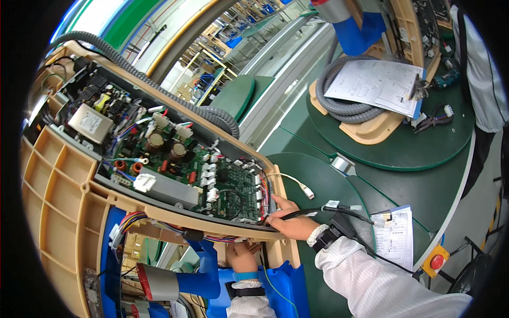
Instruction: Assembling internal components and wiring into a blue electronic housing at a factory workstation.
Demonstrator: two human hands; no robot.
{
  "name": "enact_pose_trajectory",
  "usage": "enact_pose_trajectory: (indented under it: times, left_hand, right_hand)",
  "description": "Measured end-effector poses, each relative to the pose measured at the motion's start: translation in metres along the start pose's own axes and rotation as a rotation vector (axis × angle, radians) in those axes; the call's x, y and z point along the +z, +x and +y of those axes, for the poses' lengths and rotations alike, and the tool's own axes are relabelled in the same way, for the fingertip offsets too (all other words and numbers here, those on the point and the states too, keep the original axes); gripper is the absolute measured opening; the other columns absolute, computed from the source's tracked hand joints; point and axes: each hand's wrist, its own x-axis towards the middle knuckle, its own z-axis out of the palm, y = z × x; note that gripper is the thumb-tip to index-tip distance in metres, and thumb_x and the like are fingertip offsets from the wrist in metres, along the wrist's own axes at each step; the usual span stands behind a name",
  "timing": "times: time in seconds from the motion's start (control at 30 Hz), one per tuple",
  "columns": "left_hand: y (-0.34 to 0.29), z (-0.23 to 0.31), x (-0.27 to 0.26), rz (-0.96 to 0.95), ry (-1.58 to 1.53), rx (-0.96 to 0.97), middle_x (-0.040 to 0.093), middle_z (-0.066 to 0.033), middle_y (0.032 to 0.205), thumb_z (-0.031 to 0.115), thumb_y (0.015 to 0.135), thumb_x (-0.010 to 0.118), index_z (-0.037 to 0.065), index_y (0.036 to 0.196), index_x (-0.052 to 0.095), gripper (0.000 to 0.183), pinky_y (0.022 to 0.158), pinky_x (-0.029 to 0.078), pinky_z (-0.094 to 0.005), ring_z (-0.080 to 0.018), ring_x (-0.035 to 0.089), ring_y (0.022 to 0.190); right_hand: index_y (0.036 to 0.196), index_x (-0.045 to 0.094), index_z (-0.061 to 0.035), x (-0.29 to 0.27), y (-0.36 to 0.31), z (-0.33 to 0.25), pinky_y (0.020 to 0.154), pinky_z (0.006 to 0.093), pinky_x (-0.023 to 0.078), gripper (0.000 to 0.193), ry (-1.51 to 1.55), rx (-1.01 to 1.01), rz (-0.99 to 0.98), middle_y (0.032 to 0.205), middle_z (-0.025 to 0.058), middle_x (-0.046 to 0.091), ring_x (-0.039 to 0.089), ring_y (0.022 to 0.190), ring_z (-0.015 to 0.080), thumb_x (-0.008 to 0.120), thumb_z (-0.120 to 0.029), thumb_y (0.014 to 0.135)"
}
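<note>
A long tan housing (241,229) lies open, with a green circuit board (230,183) and several white connectors inside. At its near right corner my right hand (292,221) is closed on a black cable (307,211), its fingertips against the corner beside a bundle of coloured wires (263,191). The cable's loose ends, with connectors, stretch to the right over my wrist. Below the housing's lower edge is my left hand (243,258), its fingers reaching up beside a coloured wire harness (212,238). Its fingertips are partly hidden there, so their grip cannot be made out.
A white plug on a lead (306,191) hangs off the housing's right end. Printed sheets (395,238) lie on the green table (339,175). Further back are a grey coiled hose (339,108), papers and pliers (435,119). A red button (437,262) sits at the table's edge.
</note>
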Motion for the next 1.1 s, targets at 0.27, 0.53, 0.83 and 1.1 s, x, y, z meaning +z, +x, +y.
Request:
enact_pose_trajectory:
  times: [0.27,0.53,0.83,1.1]
  left_hand:
    - [0.0,-0.001,0.003,-0.042,-0.064,0.049,0.067,-0.0135,0.103,0.016,0.097,0.043,-0.001,0.119,0.057,0.031,0.066,0.063,-0.0375,-0.0244,0.07,0.084]
    - [0.006,-0.013,-0.003,-0.083,-0.051,0.08,0.068,-0.0124,0.102,0.018,0.097,0.044,-0.002,0.118,0.058,0.033,0.069,0.061,-0.0342,-0.0222,0.069,0.084]
    - [0.005,-0.002,0.002,-0.092,-0.047,0.042,0.068,-0.0107,0.098,0.02,0.098,0.047,-0.002,0.112,0.062,0.03,0.069,0.059,-0.0316,-0.0199,0.069,0.082]
    - [-0.004,-0.001,0.006,-0.094,-0.174,0.041,0.068,-0.009,0.1,0.018,0.097,0.05,-0.001,0.114,0.062,0.029,0.067,0.056,-0.0302,-0.0174,0.067,0.082]
  right_hand:
    - [0.102,0.077,-0.016,-0.013,-0.003,-0.013,0.118,0.0492,0.025,0.029,-0.065,-0.02,-0.087,0.154,0.0288,0.032,0.028,0.143,0.0458,0.054,-0.026,0.087]
    - [0.095,0.078,-0.0147,0.003,0.004,-0.002,0.115,0.0504,0.027,0.021,-0.066,-0.033,0.053,0.149,0.0274,0.04,0.036,0.136,0.0455,0.066,-0.03,0.088]
    - [0.093,0.079,-0.0161,0.003,0.004,0.0,0.115,0.052,0.026,0.021,0.009,-0.044,0.071,0.15,0.027,0.039,0.035,0.137,0.0466,0.064,-0.031,0.091]
    - [0.098,0.076,-0.0146,-0.001,-0.001,0.003,0.115,0.0514,0.027,0.022,-0.021,-0.085,0.032,0.148,0.028,0.039,0.037,0.136,0.0459,0.061,-0.03,0.093]
